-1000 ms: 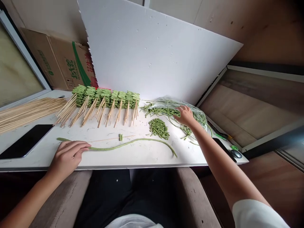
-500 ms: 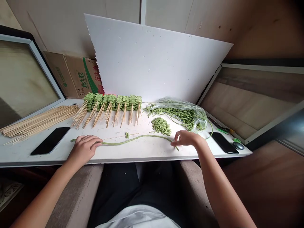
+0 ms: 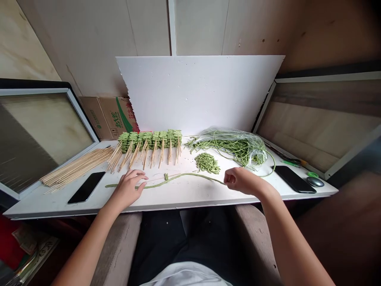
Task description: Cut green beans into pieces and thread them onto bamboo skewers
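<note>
A long green bean (image 3: 190,174) lies in a wavy line along the front of the white table. Its right end runs into the fingers of my right hand (image 3: 242,180), which are closed in a pinch. My left hand (image 3: 127,186) rests palm down over the bean's left part, fingers apart, and the bean shows on both sides of it. Just behind the bean's middle are short cut bean pieces (image 3: 166,176) by a thin bamboo skewer (image 3: 178,174). A heap of cut bean pieces (image 3: 207,163) sits farther back, between the hands.
Skewered bean bundles (image 3: 154,139) line the back left, beside loose bamboo skewers (image 3: 77,165) and a phone (image 3: 86,187). Long beans in a plastic bag (image 3: 235,145) lie back right. Another phone (image 3: 293,178) and a computer mouse (image 3: 314,181) are at the right. A white board (image 3: 199,93) stands behind.
My right hand has closed on the bean's right end, which now lies straighter. My left hand has loosened, its fingers spreading. The camera view has shifted, with everything on the table lower and more rightward.
</note>
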Demonstrator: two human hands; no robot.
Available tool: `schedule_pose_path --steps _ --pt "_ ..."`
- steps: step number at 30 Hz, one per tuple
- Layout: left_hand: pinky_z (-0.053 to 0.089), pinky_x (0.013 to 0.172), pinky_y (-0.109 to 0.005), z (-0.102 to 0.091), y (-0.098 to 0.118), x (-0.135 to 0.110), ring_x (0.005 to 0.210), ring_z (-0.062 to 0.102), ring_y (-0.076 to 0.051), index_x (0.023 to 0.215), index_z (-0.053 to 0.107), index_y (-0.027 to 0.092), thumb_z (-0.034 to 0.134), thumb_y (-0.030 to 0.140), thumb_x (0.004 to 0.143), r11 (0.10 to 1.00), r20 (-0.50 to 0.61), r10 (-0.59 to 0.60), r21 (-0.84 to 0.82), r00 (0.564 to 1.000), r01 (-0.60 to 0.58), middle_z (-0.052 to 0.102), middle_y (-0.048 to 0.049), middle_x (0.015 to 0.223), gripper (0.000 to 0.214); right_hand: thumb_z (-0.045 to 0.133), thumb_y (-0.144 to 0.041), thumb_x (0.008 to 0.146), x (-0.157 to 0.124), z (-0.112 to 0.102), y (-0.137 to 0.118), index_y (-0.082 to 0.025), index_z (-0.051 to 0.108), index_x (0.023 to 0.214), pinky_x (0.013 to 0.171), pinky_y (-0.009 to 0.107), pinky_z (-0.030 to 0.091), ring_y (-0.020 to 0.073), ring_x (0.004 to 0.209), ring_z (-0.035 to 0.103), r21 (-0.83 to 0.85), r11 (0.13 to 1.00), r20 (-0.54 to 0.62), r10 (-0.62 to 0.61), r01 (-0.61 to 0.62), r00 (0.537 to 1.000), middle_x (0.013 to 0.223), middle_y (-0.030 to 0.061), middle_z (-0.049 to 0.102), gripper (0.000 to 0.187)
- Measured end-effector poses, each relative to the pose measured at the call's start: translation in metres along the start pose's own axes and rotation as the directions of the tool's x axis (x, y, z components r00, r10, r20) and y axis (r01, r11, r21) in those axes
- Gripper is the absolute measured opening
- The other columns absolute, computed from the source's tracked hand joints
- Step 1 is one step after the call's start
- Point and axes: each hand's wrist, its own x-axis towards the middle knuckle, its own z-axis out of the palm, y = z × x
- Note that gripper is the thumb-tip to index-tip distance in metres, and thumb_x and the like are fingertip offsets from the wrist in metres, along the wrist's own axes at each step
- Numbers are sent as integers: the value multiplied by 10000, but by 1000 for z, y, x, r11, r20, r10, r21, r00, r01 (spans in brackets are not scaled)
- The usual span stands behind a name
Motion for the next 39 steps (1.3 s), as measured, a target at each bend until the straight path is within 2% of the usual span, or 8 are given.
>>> schedule_pose_path --steps 6,10,14,17,21,26,33,39 --pt "540 1003 -445 -3 84 41 1108 669 -275 1068 763 248 591 345 1030 952 31 174 -260 984 -160 744 -86 1120 202 718 -482 914 -21 -8 -26 -252 793 982 697 318 544 238 782 722 289 918 -48 -269 271 962 878 56 799 251" --pt "526 1064 -467 13 142 38 1187 667 -290 1269 713 266 719 379 983 849 23 269 -478 963 -226 729 -113 1250 308 712 -575 943 -26 0 -49 -230 808 1027 750 307 553 222 830 732 495 764 2 -478 414 878 915 61 807 367" --pt "537 1052 -436 23 176 18 1225 664 -320 1262 725 239 789 514 915 707 159 257 -703 953 -73 742 -125 1270 447 733 -556 947 -23 19 -71 -218 818 1031 763 300 548 196 808 717 558 671 -80 -541 488 837 936 62 806 358" --pt "558 980 -366 23 181 9 1070 731 -275 1080 787 189 675 527 997 591 264 144 -796 954 131 797 -89 1083 366 783 -533 916 -14 34 -78 -211 819 1004 698 289 520 176 740 687 586 647 -140 -511 487 848 892 59 796 336" --pt "544 964 -320 20 175 10 992 750 -233 921 800 178 628 487 1036 500 232 115 -854 966 145 814 -57 965 371 851 -513 855 2 47 -74 -197 809 946 705 300 519 190 784 698 680 559 -207 -475 475 855 895 67 787 332" --pt "545 885 -298 18 172 12 937 747 -218 857 807 180 634 450 1038 545 163 103 -834 981 81 811 -58 915 369 856 -485 859 9 52 -68 -206 809 943 711 315 523 206 816 712 675 534 -285 -448 509 847 910 76 792 295" --pt "567 880 -337 12 161 16 834 754 -214 975 847 194 700 392 1005 598 6 120 -798 993 -67 814 -59 839 249 813 -432 914 -2 44 -79 -244 842 958 730 315 527 226 924 736 547 551 -420 -471 631 776 1004 86 803 195" --pt "512 957 -371 7 153 15 921 759 -215 1015 848 268 773 304 954 729 -103 59 -675 993 -113 826 -35 983 103 768 -453 939 -10 47 -88 -224 826 960 614 265 477 180 803 681 574 642 -325 -392 509 861 935 64 788 237"
